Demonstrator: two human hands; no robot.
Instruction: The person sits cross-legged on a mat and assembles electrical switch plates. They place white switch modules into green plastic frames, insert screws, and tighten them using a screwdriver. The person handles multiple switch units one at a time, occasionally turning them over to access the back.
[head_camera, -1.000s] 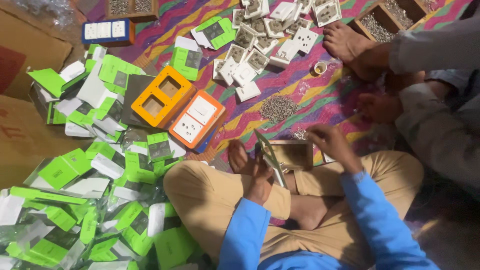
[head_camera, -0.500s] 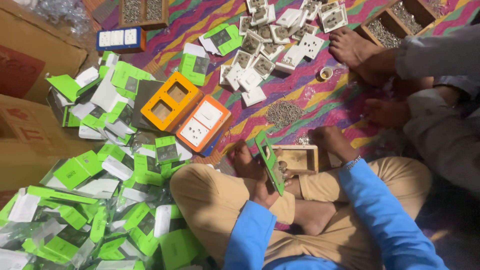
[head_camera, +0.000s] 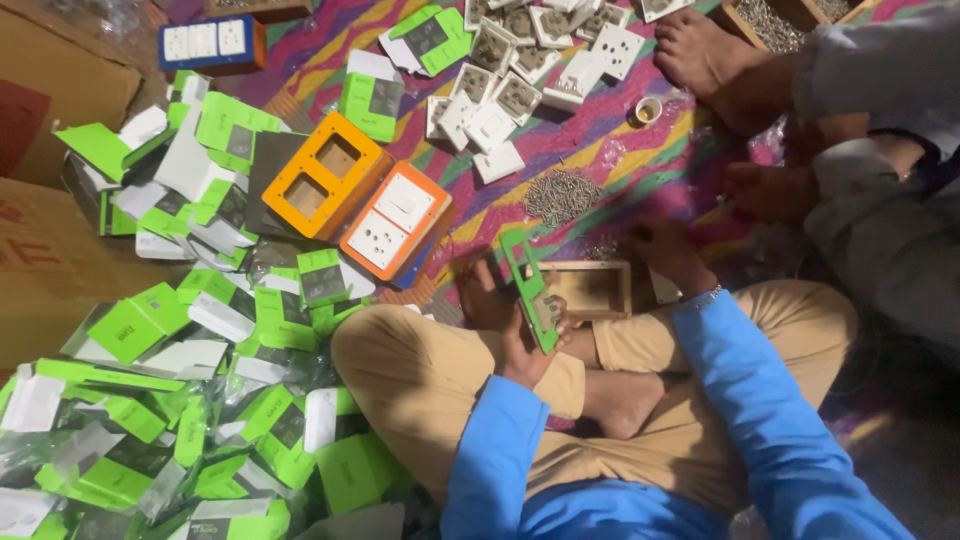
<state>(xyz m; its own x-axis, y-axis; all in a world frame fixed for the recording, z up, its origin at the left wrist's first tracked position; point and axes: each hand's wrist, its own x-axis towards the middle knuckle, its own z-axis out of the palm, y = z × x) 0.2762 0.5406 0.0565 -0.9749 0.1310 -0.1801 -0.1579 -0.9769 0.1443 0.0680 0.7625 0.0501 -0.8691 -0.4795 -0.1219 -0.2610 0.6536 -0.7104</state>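
Green frame: a flat green switch plate frame (head_camera: 530, 290) stands on edge, tilted, above the person's crossed legs, just in front of a small wooden box (head_camera: 590, 288) on the striped mat (head_camera: 560, 150).
Left hand: the left hand (head_camera: 525, 345) is closed around the lower end of the green frame, thumb and fingers pinching it from both sides.
Right hand: the right hand (head_camera: 665, 250) reaches down beyond the wooden box near its far right corner, fingers curled; whether it holds anything I cannot tell.
Screws: a loose heap of small screws (head_camera: 562, 195) lies on the mat just beyond the box.
Orange frames: an orange two-hole frame (head_camera: 325, 185) and an orange plate with white switch and socket (head_camera: 392, 222) lie side by side, touching, left of the green frame.
Green packets: a big pile of green-and-white packets (head_camera: 200, 400) covers the mat's left side.
White sockets: white socket modules (head_camera: 520, 70) are scattered toward the far edge.
Other person: another person's bare foot (head_camera: 710, 55) rests at the far right.
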